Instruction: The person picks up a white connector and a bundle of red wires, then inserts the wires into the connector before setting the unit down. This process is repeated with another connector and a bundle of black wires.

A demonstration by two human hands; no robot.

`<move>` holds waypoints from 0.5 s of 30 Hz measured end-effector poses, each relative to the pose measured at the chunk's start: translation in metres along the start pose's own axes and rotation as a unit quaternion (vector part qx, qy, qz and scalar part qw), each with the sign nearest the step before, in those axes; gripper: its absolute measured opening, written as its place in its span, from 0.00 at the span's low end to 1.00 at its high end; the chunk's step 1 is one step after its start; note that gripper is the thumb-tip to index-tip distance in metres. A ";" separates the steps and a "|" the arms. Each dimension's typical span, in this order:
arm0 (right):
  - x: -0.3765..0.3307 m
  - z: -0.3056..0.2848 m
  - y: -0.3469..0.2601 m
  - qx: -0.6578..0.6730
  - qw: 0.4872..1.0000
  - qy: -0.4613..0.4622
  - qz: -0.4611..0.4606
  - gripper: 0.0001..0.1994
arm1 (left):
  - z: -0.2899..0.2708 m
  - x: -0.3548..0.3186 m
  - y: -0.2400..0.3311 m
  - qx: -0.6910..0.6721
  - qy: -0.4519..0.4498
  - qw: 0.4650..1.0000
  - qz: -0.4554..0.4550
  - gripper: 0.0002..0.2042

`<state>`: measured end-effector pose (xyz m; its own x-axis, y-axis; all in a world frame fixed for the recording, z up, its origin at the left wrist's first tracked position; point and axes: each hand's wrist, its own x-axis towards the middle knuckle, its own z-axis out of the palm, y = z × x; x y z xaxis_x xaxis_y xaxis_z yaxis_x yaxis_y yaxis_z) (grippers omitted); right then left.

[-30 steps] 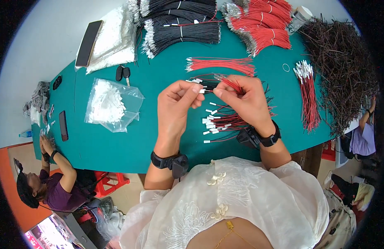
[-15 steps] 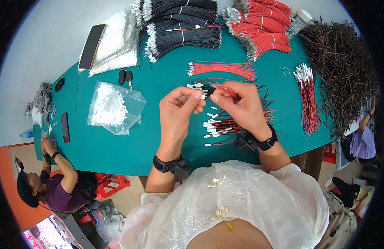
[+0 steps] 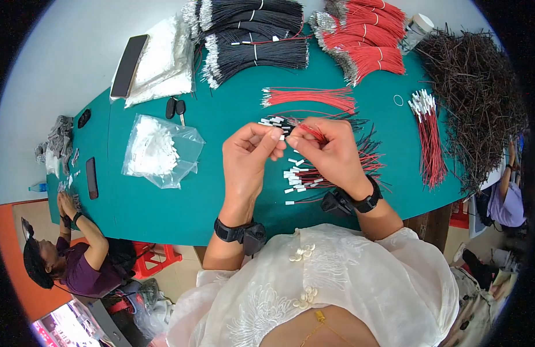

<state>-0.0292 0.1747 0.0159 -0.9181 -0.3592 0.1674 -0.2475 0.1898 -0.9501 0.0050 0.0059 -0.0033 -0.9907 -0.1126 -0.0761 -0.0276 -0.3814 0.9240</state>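
Between finger and thumb, my left hand [image 3: 247,155] pinches a small white connector housing [image 3: 281,137]. My right hand [image 3: 334,153] is closed round a few red wires [image 3: 312,133], its fingertips almost meeting the left ones at the housing. Whether a wire end sits inside the housing is too small to tell. Behind my hands lie black wires with white housings [image 3: 273,121], partly covered by my fingers. A loose pile of red and black wires with white connectors [image 3: 302,177] spreads under and beside my right wrist. Farther back lies a row of loose red wires [image 3: 308,97].
Bundled black wires [image 3: 259,55] and red wires [image 3: 374,58] line the back of the green table [image 3: 163,217]. A bag of white housings [image 3: 155,151], keys [image 3: 176,108] and a phone [image 3: 129,66] are left. Right are finished wires [image 3: 429,139] and dark strands [image 3: 473,98]. Another person [image 3: 76,254] sits left.
My right hand has shifted slightly left, bringing its fingertips closer to the white housing. My left hand has stayed nearly in place, still pinching it.
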 end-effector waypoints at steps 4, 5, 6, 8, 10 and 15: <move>0.002 0.000 0.001 0.016 1.000 -0.008 0.011 0.07 | -0.003 0.001 0.001 -0.004 -0.012 1.000 -0.007 0.05; 0.003 -0.001 0.001 0.022 1.000 -0.010 0.012 0.07 | -0.004 0.002 0.002 -0.005 -0.019 1.000 -0.013 0.05; 0.005 -0.003 0.000 0.027 0.999 -0.011 0.013 0.08 | -0.005 0.002 0.002 -0.005 -0.027 0.999 -0.018 0.05; 0.007 -0.010 -0.005 0.009 0.999 -0.044 0.021 0.09 | -0.005 0.001 0.003 0.015 -0.031 0.999 -0.013 0.04; 0.008 -0.019 -0.008 -0.027 0.993 -0.112 0.035 0.11 | -0.006 0.001 0.004 0.054 -0.038 0.998 -0.004 0.04; 0.001 -0.047 -0.002 -0.051 0.993 -0.102 0.039 0.14 | -0.027 0.010 -0.002 0.015 0.032 0.999 0.005 0.03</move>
<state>-0.0443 0.2172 0.0303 -0.8569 -0.5148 0.0272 -0.2166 0.3118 -0.9251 -0.0010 -0.0192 -0.0162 -0.9805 -0.1749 -0.0894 -0.0223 -0.3529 0.9354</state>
